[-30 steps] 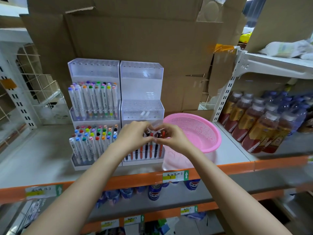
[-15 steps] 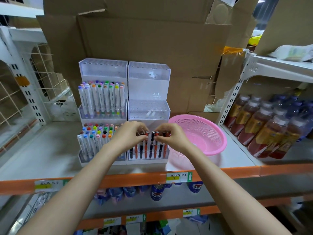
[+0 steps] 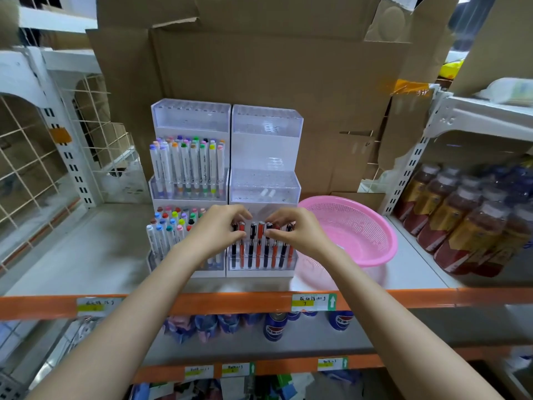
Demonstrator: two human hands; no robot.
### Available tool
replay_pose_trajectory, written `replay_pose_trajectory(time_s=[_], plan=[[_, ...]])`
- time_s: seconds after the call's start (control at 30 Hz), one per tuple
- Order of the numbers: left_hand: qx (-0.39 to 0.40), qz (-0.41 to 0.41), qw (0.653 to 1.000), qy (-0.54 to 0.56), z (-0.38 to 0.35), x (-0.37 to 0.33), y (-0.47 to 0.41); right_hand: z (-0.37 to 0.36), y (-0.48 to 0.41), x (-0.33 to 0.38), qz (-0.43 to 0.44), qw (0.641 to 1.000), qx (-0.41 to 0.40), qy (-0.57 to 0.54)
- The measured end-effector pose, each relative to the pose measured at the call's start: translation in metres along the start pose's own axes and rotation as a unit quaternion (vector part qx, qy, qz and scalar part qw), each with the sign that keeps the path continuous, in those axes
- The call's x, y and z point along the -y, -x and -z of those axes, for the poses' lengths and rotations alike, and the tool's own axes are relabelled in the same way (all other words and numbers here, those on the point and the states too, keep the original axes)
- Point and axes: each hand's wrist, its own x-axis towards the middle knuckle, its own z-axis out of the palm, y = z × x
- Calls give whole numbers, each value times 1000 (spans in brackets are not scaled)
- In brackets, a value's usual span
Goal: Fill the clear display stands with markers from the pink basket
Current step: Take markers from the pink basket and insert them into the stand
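Note:
Two tiered clear display stands sit side by side on the shelf. The left stand [image 3: 190,119] holds several colour-capped white markers on its middle and bottom tiers. The right stand [image 3: 266,125] has bare upper tiers, and its bottom tier carries a row of red and black markers [image 3: 261,246]. My left hand [image 3: 216,230] pinches the marker tops at the row's left end. My right hand [image 3: 297,230] pinches a marker top right of the middle. The pink basket [image 3: 372,249] stands to the right of the stands, and I see no markers inside it.
Cardboard boxes [image 3: 274,67] stand behind the stands. Several brown drink bottles [image 3: 461,220] fill the shelf to the right. A white wire rack [image 3: 43,168] is at the left. The orange shelf edge [image 3: 259,303] runs in front, with cans on the shelf below.
My hands have moved slightly apart along the marker row, so several marker tops now show between them. The view has shifted so the stands sit more to the right.

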Motion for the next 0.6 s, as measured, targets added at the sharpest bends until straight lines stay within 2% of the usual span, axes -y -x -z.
replay_pose_trajectory(time_s=[0.3, 0.6], plan=[[-27, 4, 1000, -3, 4, 7, 3, -11, -7, 20, 39, 997, 19, 64], [-35, 2, 999, -8, 2, 8, 7, -10, -6, 29, 30, 996, 18, 81]])
